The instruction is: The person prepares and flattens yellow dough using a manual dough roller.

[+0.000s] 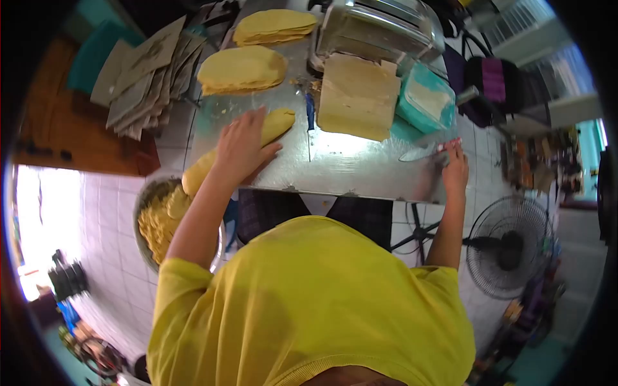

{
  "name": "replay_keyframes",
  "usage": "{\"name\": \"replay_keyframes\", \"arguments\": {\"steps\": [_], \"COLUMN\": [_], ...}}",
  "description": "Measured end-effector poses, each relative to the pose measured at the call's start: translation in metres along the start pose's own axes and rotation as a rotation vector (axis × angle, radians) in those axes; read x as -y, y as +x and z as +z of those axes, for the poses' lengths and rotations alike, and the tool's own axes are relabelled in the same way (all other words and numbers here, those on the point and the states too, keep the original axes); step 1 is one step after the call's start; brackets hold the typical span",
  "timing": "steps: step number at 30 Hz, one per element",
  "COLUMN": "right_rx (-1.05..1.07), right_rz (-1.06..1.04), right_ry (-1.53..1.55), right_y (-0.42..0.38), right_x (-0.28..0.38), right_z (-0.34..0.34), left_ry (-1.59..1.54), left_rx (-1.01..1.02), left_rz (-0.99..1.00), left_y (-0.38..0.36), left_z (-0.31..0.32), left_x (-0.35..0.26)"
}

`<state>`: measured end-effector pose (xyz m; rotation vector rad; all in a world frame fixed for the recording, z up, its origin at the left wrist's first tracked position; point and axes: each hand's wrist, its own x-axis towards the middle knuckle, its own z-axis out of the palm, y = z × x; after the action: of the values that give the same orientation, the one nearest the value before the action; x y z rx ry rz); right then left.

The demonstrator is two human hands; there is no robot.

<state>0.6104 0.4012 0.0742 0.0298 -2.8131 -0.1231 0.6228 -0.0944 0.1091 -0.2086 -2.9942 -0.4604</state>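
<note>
A long roll of yellow dough (278, 125) lies slantwise at the table's left side, its near end jutting past the front edge. My left hand (239, 147) rests across its middle, palm down with fingers stretched out, and hides part of it. At the right, the fingers of my right hand (456, 168) are closed on the red-and-white handle of a knife (418, 154). Its blade lies low over the metal tabletop, pointing left. A second knife with a blue handle (310, 110) lies between the dough roll and a piece of cardboard (358, 96).
Stacks of flat yellow dough sheets (241, 69) sit at the back left. Behind the cardboard stands a metal rolling machine (380, 32). A teal tub (428, 96) holds white powder. Below left is a bowl (139, 222) of dough; a fan (508, 248) stands right.
</note>
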Motion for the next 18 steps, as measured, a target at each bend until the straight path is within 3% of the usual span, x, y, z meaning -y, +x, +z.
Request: {"name": "replay_keyframes", "arguments": {"steps": [4,7,12,13,15,18], "right_rx": [0.017,0.055,0.276,0.268,0.279,0.203], "right_rz": [-0.111,-0.181,-0.239,-0.247,-0.090,0.044], "right_ry": [0.015,-0.149,0.038,0.037,0.288,0.389], "right_y": [0.005,0.007,-0.005,-0.010,-0.025,-0.051], "right_x": [-0.005,0.003,0.009,0.009,0.011,0.019], "right_z": [0.004,-0.007,-0.019,-0.019,-0.018,-0.022], "left_ry": [-0.016,0.010,0.031,0.026,0.024,0.087], "left_rx": [0.089,0.125,0.182,0.123,0.039,0.032], "left_rz": [0.009,0.000,-0.043,0.046,0.134,0.229], "left_y": [0.026,0.028,0.034,0.033,0.034,0.039], "left_z": [0.026,0.033,0.023,0.024,0.028,0.037], "left_x": [-0.007,-0.006,-0.016,-0.019,-0.021,-0.016]}}
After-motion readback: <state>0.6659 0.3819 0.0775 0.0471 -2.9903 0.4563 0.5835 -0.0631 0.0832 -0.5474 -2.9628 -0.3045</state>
